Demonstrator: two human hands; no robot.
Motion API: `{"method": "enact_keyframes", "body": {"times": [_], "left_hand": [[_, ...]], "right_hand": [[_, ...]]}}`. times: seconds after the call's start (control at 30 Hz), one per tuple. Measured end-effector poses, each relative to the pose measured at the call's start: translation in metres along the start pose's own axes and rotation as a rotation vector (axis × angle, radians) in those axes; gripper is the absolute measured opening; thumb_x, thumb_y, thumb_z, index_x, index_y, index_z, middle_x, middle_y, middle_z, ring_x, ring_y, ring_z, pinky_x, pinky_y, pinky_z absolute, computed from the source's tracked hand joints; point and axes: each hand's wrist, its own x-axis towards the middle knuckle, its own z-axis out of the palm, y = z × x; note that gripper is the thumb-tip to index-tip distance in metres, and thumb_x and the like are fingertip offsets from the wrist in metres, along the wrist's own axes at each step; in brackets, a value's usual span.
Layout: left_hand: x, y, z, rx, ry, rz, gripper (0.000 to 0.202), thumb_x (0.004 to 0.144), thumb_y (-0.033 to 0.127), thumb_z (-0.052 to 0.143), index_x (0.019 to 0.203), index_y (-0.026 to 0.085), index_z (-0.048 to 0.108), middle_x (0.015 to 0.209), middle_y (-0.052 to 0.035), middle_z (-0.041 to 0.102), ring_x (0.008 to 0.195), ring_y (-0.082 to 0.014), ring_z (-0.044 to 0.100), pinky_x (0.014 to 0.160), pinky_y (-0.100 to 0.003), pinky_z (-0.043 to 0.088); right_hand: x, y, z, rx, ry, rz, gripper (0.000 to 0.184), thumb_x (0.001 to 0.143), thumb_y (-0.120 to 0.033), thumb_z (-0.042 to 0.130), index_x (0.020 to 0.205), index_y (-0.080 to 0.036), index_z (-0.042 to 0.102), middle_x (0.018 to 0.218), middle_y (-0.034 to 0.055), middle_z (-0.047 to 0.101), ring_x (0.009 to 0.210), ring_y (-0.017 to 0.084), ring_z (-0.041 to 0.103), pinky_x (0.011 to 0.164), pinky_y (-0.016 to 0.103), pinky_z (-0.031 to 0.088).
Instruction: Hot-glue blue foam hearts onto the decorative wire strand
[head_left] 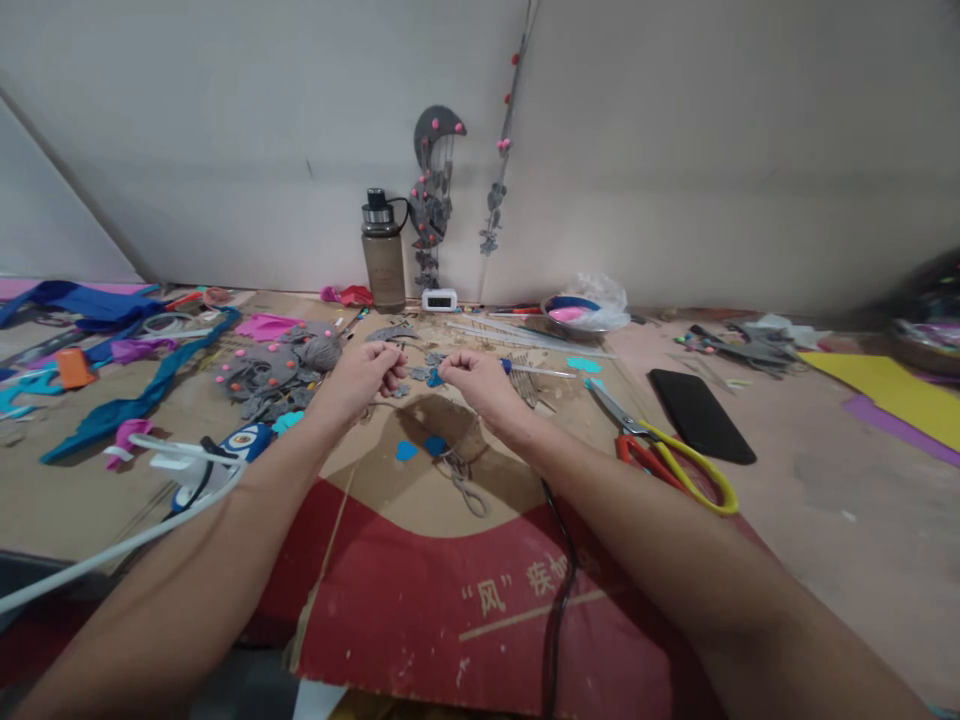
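My left hand [366,374] is closed, its thumb and fingers pinched over the cardboard; what they hold is too small to make out. Facing it, my right hand [481,380] is closed in a pinch as well. A small blue piece [433,378] shows right at its fingertips; whether it is gripped I cannot tell. Behind the right hand lies a clear rod [544,371] with a blue end, partly hidden. Small grey felt pieces [433,357] lie between and beyond the hands. Nearer me are a blue felt cutout [406,451], another blue cutout [435,446] and a looped grey cord [471,497].
Scissors [637,428] and a black phone [701,415] lie right. A bottle [384,262], a small digital clock [439,300] and a bowl [589,318] stand along the wall. Grey felt with pompoms [274,368], blue strips [161,365] and a white cable [142,535] are left.
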Motion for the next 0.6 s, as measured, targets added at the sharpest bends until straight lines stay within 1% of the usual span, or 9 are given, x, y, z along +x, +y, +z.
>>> {"method": "enact_keyframes", "body": {"times": [0.07,0.13,0.27,0.33,0.4,0.47,0.53,0.6], "left_hand": [[0.000,-0.003,0.001,0.052,0.047,0.049,0.020,0.074,0.030,0.050,0.059,0.017,0.054,0.053,0.0019,0.053,0.041,-0.0069,0.043,0.040,-0.018,0.030],[-0.001,-0.005,0.001,0.108,0.075,0.086,0.024,0.074,0.030,0.046,0.054,0.017,0.051,0.049,0.0025,0.048,0.040,-0.0076,0.041,0.039,-0.019,0.027],[-0.004,-0.009,0.005,0.282,0.120,0.113,0.036,0.079,0.038,0.046,0.049,0.018,0.050,0.043,0.0026,0.044,0.040,-0.0093,0.038,0.041,-0.021,0.026],[-0.005,-0.012,0.008,0.330,0.157,0.141,0.038,0.081,0.042,0.046,0.051,0.019,0.050,0.044,0.0025,0.045,0.041,-0.0101,0.039,0.042,-0.021,0.027],[-0.006,-0.016,0.011,0.297,0.186,0.178,0.034,0.081,0.043,0.047,0.058,0.019,0.053,0.049,0.0021,0.051,0.045,-0.0114,0.045,0.045,-0.022,0.031],[-0.007,-0.022,0.013,0.289,0.204,0.167,0.026,0.081,0.041,0.048,0.068,0.020,0.057,0.052,0.0030,0.053,0.047,-0.0127,0.048,0.046,-0.022,0.033],[-0.007,-0.027,0.014,0.331,0.208,0.182,0.019,0.081,0.035,0.048,0.073,0.021,0.058,0.057,0.0024,0.056,0.051,-0.0131,0.051,0.047,-0.022,0.034],[-0.006,-0.031,0.014,0.359,0.216,0.208,0.016,0.080,0.031,0.047,0.075,0.020,0.058,0.060,0.0023,0.056,0.051,-0.0127,0.050,0.048,-0.022,0.035]], "right_hand": [[0.000,0.004,0.001,-0.005,0.009,-0.012,0.011,0.064,-0.029,0.057,0.062,-0.018,0.058,0.055,-0.0055,0.050,0.052,0.009,0.039,0.053,0.023,0.031],[-0.001,0.009,0.003,-0.020,0.026,-0.023,0.012,0.065,-0.029,0.056,0.064,-0.018,0.058,0.056,-0.0052,0.051,0.052,0.009,0.040,0.053,0.023,0.032],[-0.010,0.017,0.014,-0.042,0.060,-0.055,0.012,0.068,-0.029,0.054,0.067,-0.018,0.059,0.059,-0.0042,0.054,0.055,0.010,0.045,0.055,0.023,0.035],[-0.017,0.020,0.020,-0.049,0.048,-0.084,0.012,0.070,-0.029,0.052,0.069,-0.018,0.058,0.061,-0.0040,0.055,0.056,0.011,0.047,0.056,0.023,0.036],[-0.021,0.022,0.025,-0.082,0.028,-0.091,0.012,0.071,-0.029,0.052,0.070,-0.019,0.058,0.059,-0.0045,0.054,0.055,0.011,0.047,0.055,0.023,0.036],[-0.024,0.022,0.028,-0.106,0.014,-0.099,0.012,0.072,-0.029,0.052,0.070,-0.019,0.058,0.057,-0.0049,0.053,0.054,0.011,0.046,0.054,0.023,0.035],[-0.024,0.022,0.029,-0.100,0.005,-0.111,0.011,0.071,-0.029,0.052,0.070,-0.019,0.057,0.057,-0.0052,0.053,0.054,0.011,0.046,0.053,0.022,0.035],[-0.023,0.021,0.029,-0.096,0.006,-0.124,0.010,0.071,-0.029,0.052,0.069,-0.019,0.056,0.056,-0.0056,0.051,0.054,0.011,0.045,0.053,0.022,0.035]]}}
